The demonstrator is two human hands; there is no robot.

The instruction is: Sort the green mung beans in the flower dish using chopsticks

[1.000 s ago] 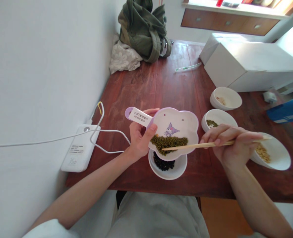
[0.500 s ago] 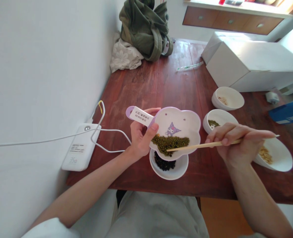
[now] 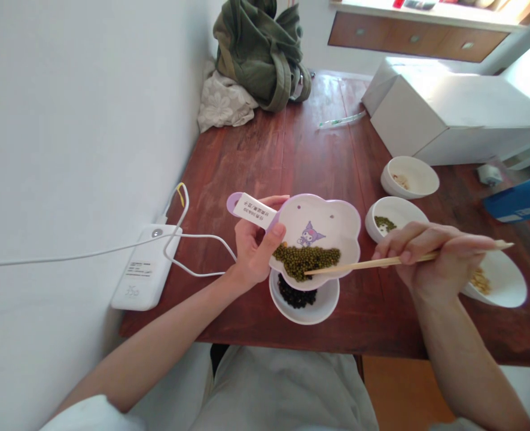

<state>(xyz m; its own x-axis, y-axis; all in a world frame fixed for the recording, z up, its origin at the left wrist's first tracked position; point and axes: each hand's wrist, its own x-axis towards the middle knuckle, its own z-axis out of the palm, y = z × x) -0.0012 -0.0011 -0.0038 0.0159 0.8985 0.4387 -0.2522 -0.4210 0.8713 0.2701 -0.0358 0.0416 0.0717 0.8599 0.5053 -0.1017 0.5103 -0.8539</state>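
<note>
My left hand (image 3: 256,248) is closed on the handle side of a purple-rimmed, flower-shaped bowl (image 3: 337,224) with a cartoon figure inside. Green mung beans (image 3: 307,258) lie along its near side, and the bowl tilts toward me. Under its near rim stands a white bowl (image 3: 321,311) of black beans (image 3: 296,294), partly covered. Wooden chopsticks (image 3: 359,265) are gripped in my right hand (image 3: 435,257), their tips at the mung beans. Beyond that hand is a white bowl (image 3: 404,209) with a few green beans (image 3: 385,224).
A white bowl (image 3: 507,278) with yellowish pieces sits at the right; another white bowl (image 3: 420,173) holds pale pieces. Farther back are a white box (image 3: 462,108), a green bag (image 3: 260,54) and a blue box (image 3: 520,197). A power bank (image 3: 143,269) with a cable lies left.
The chopstick tips have shifted very slightly right within the mung beans. The view has moved a little; both hands keep their hold.
</note>
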